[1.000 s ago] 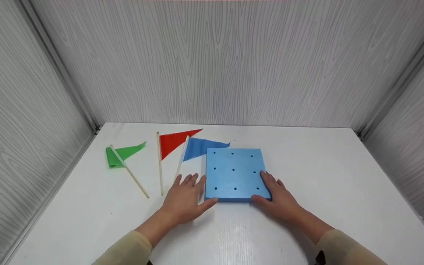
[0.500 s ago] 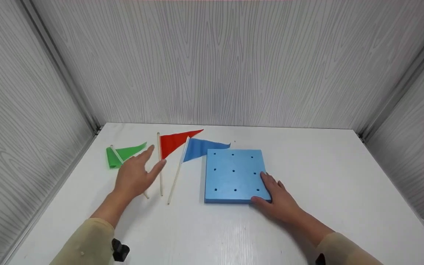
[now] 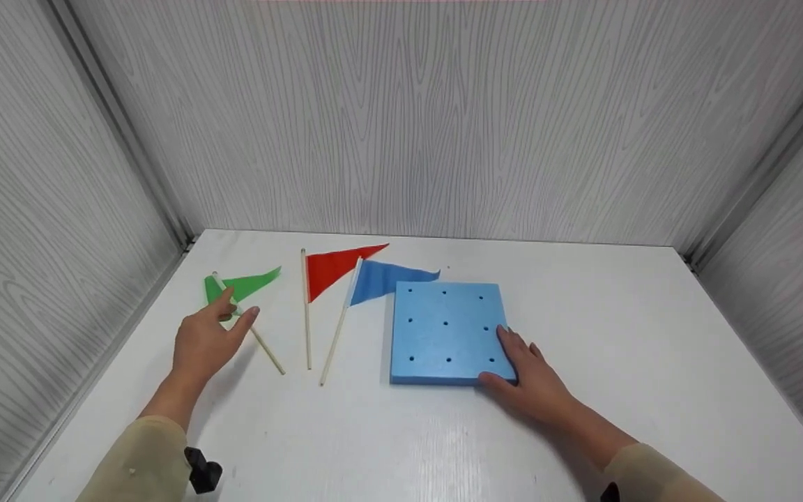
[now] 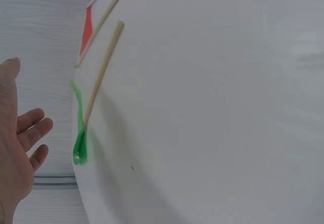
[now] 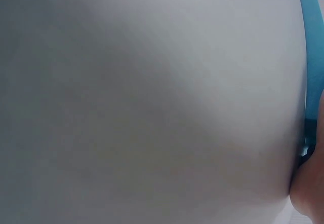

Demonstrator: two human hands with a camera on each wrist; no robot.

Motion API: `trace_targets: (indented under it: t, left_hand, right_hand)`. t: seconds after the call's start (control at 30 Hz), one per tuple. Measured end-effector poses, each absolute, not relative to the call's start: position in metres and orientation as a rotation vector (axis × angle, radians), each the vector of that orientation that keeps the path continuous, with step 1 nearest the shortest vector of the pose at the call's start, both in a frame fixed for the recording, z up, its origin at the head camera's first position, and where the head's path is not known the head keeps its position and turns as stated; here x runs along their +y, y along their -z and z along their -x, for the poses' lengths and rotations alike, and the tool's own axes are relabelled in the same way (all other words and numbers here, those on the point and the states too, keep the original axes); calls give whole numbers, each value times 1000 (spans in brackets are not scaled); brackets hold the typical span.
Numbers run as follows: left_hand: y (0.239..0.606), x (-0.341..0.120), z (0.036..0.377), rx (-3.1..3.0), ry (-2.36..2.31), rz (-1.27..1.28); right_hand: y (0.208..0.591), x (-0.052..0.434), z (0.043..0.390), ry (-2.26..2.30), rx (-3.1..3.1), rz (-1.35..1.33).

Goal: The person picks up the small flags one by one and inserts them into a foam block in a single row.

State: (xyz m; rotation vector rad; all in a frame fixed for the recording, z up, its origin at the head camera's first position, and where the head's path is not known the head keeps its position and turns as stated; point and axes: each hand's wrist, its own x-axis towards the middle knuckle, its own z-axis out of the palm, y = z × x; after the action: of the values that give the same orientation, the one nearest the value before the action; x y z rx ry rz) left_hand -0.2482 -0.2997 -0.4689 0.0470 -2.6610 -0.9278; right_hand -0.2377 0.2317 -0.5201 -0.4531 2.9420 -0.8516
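Plainly, by parts:
Left hand: the left hand (image 3: 206, 339) is spread above the white table (image 3: 638, 335), fingers straight and parted, gripping nothing; the left wrist view shows its palm (image 4: 12, 148) open with the fingers apart.
Green flag: the green flag (image 3: 241, 287) lies flat on the table just beyond the left hand's fingertips, its wooden stick (image 3: 262, 345) running back toward the person past the thumb side of the hand; whether a fingertip touches the cloth or stick cannot be told from the head view.
Right hand: the right hand (image 3: 534, 383) lies flat with straight fingers on the near right corner of the blue foam board (image 3: 443, 331), thumb along the board's near edge, nothing clasped.
Blue foam board: square, with rows of small holes, lying flat near the middle of the table.
Red flag: the red flag (image 3: 335, 268) lies between the green flag and the board, well apart from the left hand.
Blue flag: the blue flag (image 3: 387, 277) lies just beside the board's far left corner, its stick slanting toward the person.
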Motion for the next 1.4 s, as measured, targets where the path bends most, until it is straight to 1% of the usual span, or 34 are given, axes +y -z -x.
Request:
trace_targets:
  t: [0.23,0.37,0.83,1.07,1.3,1.4]
  left_hand:
    - [486,-308,249,-2744,1151,-187]
    - [493,-307,252,-2828,1201,-237]
    - [511,-296,259,-2928,930,-32]
    - [509,-300,260,-2952,1048,-28]
    - [510,-308,259,-2877,1129,12]
    - [510,-311,258,-2834,1153,-11]
  right_hand:
    - [520,231,238,859,2940,450]
    - [520,232,239,859,2932,445]
    - [520,232,238,846,2941,456]
    - [517,231,237,835,2940,423]
    - [518,231,236,860,2931,451]
    - [519,231,237,858,2928,450]
